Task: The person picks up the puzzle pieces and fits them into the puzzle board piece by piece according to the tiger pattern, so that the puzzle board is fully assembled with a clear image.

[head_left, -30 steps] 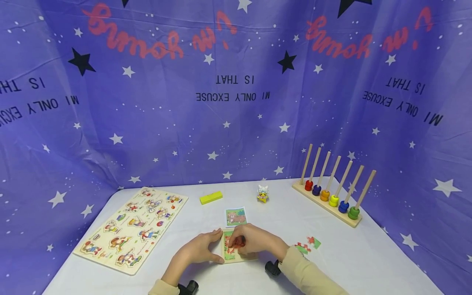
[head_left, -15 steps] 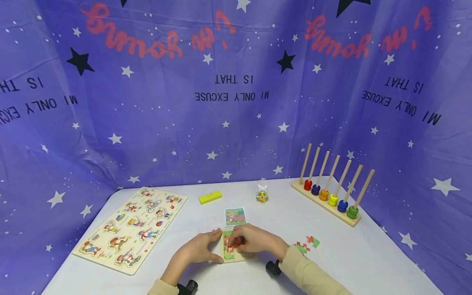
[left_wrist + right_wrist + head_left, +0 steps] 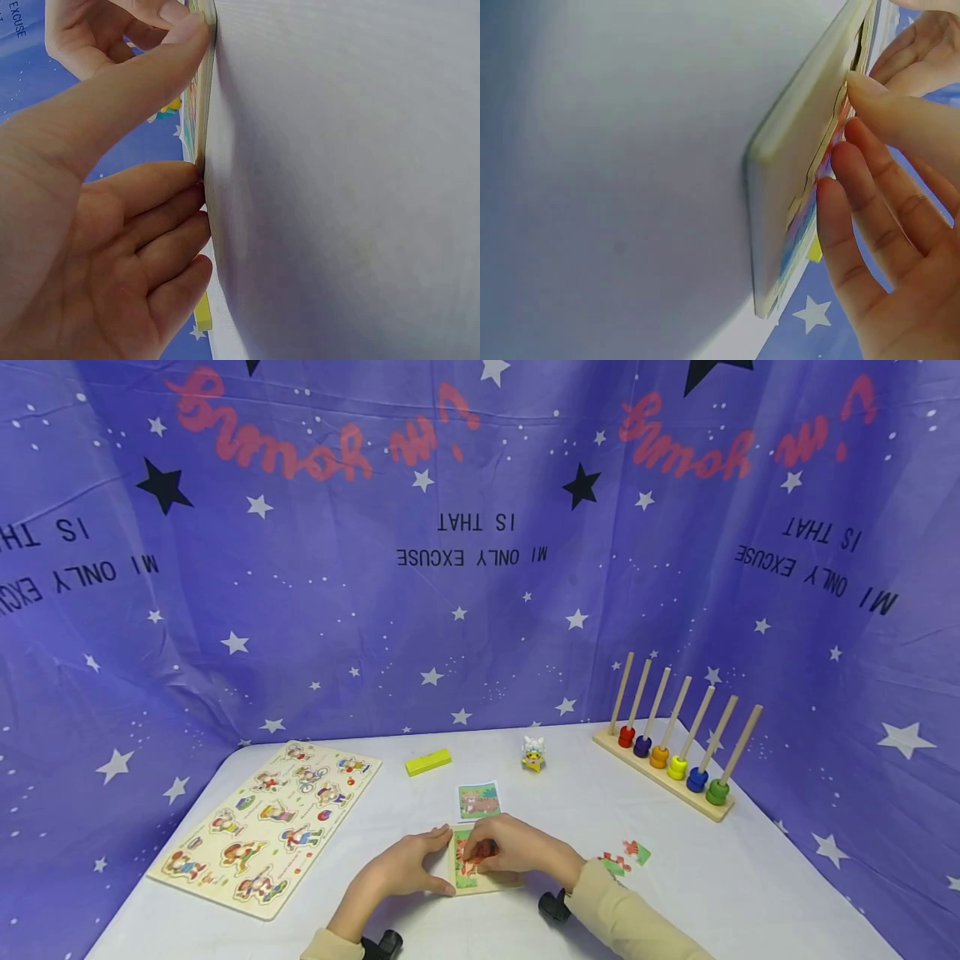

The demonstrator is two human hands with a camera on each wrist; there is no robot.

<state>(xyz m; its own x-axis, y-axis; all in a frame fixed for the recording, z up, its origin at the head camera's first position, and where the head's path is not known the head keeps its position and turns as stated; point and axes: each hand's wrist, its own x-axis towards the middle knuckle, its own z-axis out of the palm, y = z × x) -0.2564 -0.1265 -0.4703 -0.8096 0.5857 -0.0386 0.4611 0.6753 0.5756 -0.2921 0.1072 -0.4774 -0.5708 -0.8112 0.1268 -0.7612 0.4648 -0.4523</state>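
Observation:
A small wooden puzzle board lies flat at the front middle of the table, with green and red puzzle pieces on its left part. My left hand holds the board's left side, thumb at the near corner and fingers at the far one. Over the board, my right hand has its thumb and fingertips down on a reddish puzzle piece, mostly hidden beneath them. The right wrist view shows the thumb and fingers bent at the pieces along the board's top. A picture card lies just behind the board.
Loose puzzle pieces lie right of my right forearm. A large peg puzzle covers the table's left side. A yellow block and small figurine stand at the back. A peg stand with coloured beads is at the right.
Both hands stay at the board in nearly the same place. The right fingers shift only very slightly over the pieces.

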